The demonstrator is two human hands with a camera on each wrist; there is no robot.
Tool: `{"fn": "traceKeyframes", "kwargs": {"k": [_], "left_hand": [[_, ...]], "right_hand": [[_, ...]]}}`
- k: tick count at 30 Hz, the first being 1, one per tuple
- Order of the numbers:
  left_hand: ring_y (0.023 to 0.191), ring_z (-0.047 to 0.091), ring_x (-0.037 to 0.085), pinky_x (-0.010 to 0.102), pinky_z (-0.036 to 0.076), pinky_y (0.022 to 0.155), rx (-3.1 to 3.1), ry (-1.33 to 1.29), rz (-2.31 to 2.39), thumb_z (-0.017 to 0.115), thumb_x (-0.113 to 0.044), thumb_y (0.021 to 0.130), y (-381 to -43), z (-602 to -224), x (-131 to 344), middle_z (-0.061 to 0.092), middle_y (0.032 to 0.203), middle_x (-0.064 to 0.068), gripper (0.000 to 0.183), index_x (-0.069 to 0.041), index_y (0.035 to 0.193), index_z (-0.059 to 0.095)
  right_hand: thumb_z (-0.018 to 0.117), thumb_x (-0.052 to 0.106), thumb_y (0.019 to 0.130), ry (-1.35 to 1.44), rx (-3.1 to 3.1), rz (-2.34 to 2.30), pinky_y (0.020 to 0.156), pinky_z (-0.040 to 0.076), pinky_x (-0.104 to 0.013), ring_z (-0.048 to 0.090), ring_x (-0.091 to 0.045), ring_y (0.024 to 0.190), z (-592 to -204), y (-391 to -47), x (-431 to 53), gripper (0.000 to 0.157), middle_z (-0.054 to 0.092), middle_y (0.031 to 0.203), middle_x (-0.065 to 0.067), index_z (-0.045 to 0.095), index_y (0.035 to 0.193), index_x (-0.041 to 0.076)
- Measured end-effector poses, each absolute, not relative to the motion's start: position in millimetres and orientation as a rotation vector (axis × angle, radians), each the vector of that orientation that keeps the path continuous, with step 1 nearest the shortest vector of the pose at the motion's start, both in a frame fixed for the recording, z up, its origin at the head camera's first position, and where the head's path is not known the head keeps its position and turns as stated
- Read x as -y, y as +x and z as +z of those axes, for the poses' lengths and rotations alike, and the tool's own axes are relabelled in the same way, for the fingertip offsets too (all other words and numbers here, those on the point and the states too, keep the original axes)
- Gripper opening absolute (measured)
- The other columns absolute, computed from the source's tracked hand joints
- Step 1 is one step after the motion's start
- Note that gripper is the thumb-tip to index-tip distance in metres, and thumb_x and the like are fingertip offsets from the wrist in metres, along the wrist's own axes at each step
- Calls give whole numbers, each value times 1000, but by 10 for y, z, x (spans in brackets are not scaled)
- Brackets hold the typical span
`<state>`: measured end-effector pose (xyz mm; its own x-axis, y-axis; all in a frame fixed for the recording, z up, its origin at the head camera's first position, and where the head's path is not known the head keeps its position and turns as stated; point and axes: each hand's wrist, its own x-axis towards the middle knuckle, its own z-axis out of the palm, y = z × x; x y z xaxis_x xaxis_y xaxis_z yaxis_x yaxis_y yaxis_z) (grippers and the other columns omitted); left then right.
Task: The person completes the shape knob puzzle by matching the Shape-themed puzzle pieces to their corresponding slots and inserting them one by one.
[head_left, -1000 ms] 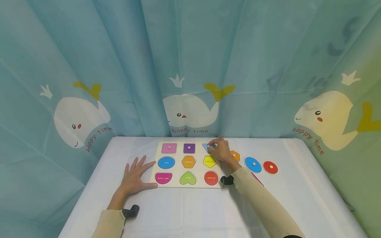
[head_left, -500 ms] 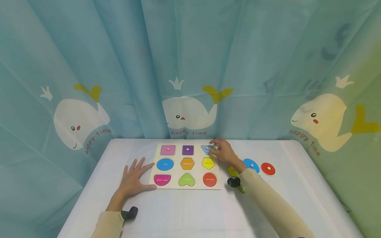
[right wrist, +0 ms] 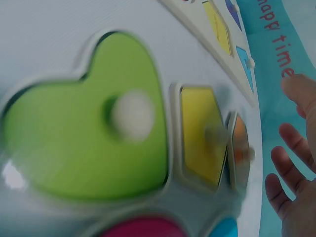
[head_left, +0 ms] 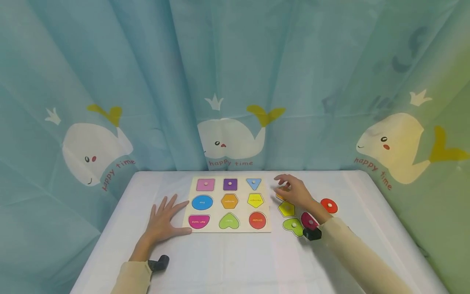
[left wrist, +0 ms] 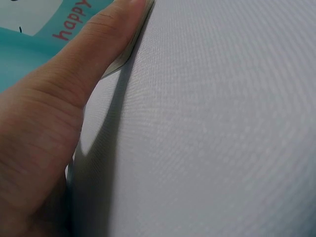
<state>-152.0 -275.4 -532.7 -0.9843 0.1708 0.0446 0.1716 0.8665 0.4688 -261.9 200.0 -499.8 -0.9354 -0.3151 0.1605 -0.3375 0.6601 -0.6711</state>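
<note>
A cream shape puzzle board [head_left: 243, 211] lies on the table. My left hand [head_left: 164, 221] has its fingers spread, with thumb and fingertips at the board's left edge; the thumb [left wrist: 94, 54] shows against the edge in the left wrist view. Pink rectangle [head_left: 205, 185], purple square [head_left: 230, 184] and blue triangle [head_left: 253, 183] knobbed pieces sit in the far row. My right hand [head_left: 296, 192] hovers over an orange hexagon piece [right wrist: 240, 153], fingers loosely bent and holding nothing. Beside it lie a yellow pentagon piece [head_left: 286, 209] and a green heart piece [head_left: 293, 227].
A magenta half-round piece [head_left: 309, 220] lies by the right wrist, partly covered by the black wrist camera [head_left: 312, 234]. Further right is a red circle piece [head_left: 329, 206]. A blue piece [right wrist: 226, 228] peeks in at the right wrist view's bottom. A whale-print curtain [head_left: 235, 81] hangs behind the table.
My right hand has let go of the blue triangle piece, which now sits in its slot, and has moved right over the loose pieces. The left hand keeps its place.
</note>
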Motion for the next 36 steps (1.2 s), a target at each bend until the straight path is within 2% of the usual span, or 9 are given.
{"fn": "traceKeyframes", "kwargs": {"k": [5, 10, 16, 22, 29, 36], "left_hand": [[152, 9, 54, 79, -2, 113, 3026, -285, -775, 84, -62, 71, -1516, -5321, 2743, 27, 166, 23, 96, -21, 151, 52], [152, 9, 54, 79, -1, 113, 3029, -280, -759, 84, -62, 70, -1520, -5323, 2730, 27, 166, 23, 97, -20, 151, 52], [152, 7, 53, 78, -3, 114, 3049, -269, -760, 85, -62, 71, -1517, -5319, 2736, 25, 167, 22, 98, -20, 152, 51], [152, 7, 54, 78, -2, 114, 3047, -270, -748, 85, -63, 70, -1529, -5319, 2747, 25, 167, 22, 98, -20, 152, 51], [152, 7, 53, 79, -2, 114, 3055, -262, -750, 85, -63, 70, -1548, -5322, 2747, 25, 166, 22, 98, -21, 152, 51], [152, 8, 53, 79, -2, 113, 3045, -267, -746, 85, -62, 70, -1554, -5330, 2750, 26, 166, 23, 97, -20, 151, 51]], "right_hand": [[81, 19, 91, 526, 2834, 1088, 77, 55, -37, 62, -28, 94, -4974, -2474, -2227, 42, 69, 108, -10, 67, 129, 7], [80, 15, 90, 507, 2804, 1020, 78, 57, -41, 63, -30, 93, -4956, -2354, -2438, 41, 69, 105, -11, 67, 128, 7], [80, 17, 91, 432, 2801, 987, 76, 58, -40, 63, -31, 94, -4946, -2258, -2660, 42, 69, 103, -12, 66, 128, 7], [78, 21, 93, 327, 2829, 1009, 77, 55, -38, 61, -32, 98, -4964, -2172, -2849, 43, 68, 108, -14, 64, 131, 8], [79, 25, 92, 202, 2825, 1061, 78, 54, -32, 60, -30, 95, -5037, -2105, -2979, 43, 66, 114, -17, 65, 130, 8], [79, 27, 92, 144, 2855, 1070, 78, 53, -27, 56, -32, 104, -5152, -2098, -3027, 43, 64, 120, -19, 66, 128, 7]]}}
